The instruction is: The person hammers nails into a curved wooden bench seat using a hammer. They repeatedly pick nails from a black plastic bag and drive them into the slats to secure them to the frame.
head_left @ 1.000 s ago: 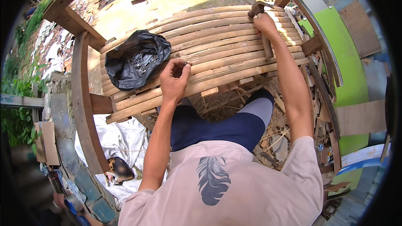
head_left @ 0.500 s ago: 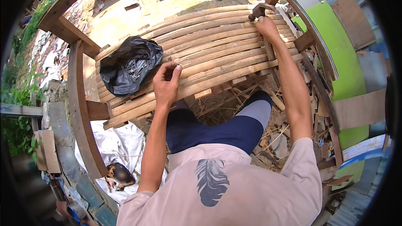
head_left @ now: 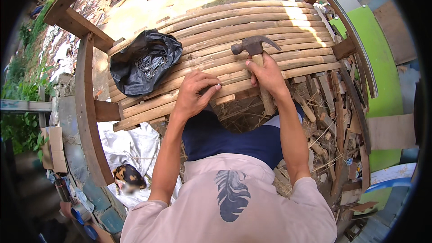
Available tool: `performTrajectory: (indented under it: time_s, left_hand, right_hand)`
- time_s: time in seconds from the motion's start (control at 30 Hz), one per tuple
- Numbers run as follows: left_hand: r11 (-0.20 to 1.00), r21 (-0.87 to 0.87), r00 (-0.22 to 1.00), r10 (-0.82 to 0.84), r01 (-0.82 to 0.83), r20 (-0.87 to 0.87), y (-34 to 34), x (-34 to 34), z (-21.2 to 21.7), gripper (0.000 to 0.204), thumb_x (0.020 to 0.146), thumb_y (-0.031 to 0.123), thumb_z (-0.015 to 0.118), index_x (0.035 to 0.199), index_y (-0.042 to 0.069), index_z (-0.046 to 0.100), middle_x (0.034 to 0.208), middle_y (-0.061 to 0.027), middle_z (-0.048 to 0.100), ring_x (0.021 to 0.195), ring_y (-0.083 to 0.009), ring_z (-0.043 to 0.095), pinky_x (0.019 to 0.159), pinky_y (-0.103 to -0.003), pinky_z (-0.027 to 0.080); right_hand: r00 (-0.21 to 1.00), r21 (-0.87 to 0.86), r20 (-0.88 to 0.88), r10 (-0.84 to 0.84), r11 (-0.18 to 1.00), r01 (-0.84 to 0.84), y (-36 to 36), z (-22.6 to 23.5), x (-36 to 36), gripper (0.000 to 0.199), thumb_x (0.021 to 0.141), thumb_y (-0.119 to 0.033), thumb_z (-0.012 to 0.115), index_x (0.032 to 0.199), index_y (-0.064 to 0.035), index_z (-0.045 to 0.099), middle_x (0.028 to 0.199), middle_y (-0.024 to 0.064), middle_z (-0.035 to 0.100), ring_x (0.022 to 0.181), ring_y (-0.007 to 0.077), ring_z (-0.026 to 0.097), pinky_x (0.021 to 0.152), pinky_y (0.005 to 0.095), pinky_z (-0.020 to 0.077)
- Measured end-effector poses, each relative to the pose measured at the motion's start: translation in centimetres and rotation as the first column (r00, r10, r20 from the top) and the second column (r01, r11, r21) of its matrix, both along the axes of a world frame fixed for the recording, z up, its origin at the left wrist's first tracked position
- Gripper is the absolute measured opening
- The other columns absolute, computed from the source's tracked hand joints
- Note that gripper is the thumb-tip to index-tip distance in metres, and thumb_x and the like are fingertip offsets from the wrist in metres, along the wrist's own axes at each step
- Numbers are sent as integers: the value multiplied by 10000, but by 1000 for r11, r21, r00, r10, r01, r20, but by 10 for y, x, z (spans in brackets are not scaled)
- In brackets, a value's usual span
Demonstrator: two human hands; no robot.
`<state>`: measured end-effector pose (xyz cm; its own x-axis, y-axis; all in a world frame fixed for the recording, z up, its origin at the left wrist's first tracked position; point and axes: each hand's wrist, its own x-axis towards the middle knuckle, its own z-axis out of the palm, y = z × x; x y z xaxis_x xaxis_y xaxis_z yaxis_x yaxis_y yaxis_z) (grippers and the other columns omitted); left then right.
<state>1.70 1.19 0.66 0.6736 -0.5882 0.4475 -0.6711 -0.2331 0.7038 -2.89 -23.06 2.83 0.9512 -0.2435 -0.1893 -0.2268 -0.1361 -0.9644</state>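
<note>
Holding a wooden-handled claw hammer (head_left: 253, 46) to the right of the black plastic bag (head_left: 130, 81), pointing its dark striking face toward the bag. Pinching a tiny pale piece (head_left: 219, 84), too small to identify, nearer the bag. Seeing silvery nails (head_left: 152, 65) lying heaped inside the open, crumpled bag.

This is an outdoor yard, shown by sunlit bare ground (head_left: 180, 1), wood scraps (head_left: 326, 91) and leafy plants (head_left: 22, 128).

far-right slats (head_left: 297, 24) open | black bag (head_left: 128, 74) blocks left | hammer (head_left: 254, 44) obstructs mid-right
</note>
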Motion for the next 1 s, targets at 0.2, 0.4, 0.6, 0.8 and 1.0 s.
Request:
performTrajectory:
  time_s: [0.2, 0.4, 0.6, 0.8, 1.0]
  left_hand:
    - [988, 125, 995, 80, -87, 58, -1, -16, -1, 76, 825, 88, 758, 897, 67, 766, 948, -43, 744, 912, -237, 663, 863, -366, 468]
    - [984, 153, 994, 86, -96, 71, -2, -16, -2, 66, 827, 81, 751, 887, 59, 761, 947, -33, 744, 919, -233, 663, 863, -363, 470]
    - [980, 178, 994, 76, -90, 84, -3, -15, -2, 66, 835, 72, 744, 900, 62, 757, 944, -23, 743, 941, -229, 654, 879, -357, 465]
    - [980, 182, 995, 70, -83, 73, -3, -16, -3, 61, 843, 63, 738, 902, 59, 754, 946, -28, 750, 961, -232, 663, 891, -363, 476]
    - [982, 169, 992, 68, -86, 107, -1, -17, -3, 61, 839, 58, 739, 898, 52, 747, 946, -37, 751, 965, -241, 672, 886, -372, 486]
  right_hand:
    - [997, -8, -8, -79, 997, 78, -7, -14, 6, 230, 928, -165, 612, 1060, 17, 563, 631, 83, 624, 504, 157, 630, 490, 309, 517]
    - [999, -58, 27, -43, 997, 44, -6, -11, 4, 245, 921, -183, 606, 1047, 22, 565, 610, 92, 620, 503, 167, 637, 503, 331, 529]
    - [999, -26, 13, -29, 999, 30, -6, -7, 1, 286, 926, -203, 608, 1097, 22, 560, 659, 95, 632, 534, 161, 639, 518, 325, 535]
    - [999, 11, 11, -53, 999, 53, -4, -7, 0, 210, 929, -188, 631, 1040, -18, 579, 645, 24, 575, 504, 106, 573, 481, 278, 484]
    - [998, -35, 30, -52, 998, 53, -4, -8, 1, 227, 926, -186, 624, 1056, -7, 572, 645, 44, 594, 509, 124, 595, 496, 292, 498]
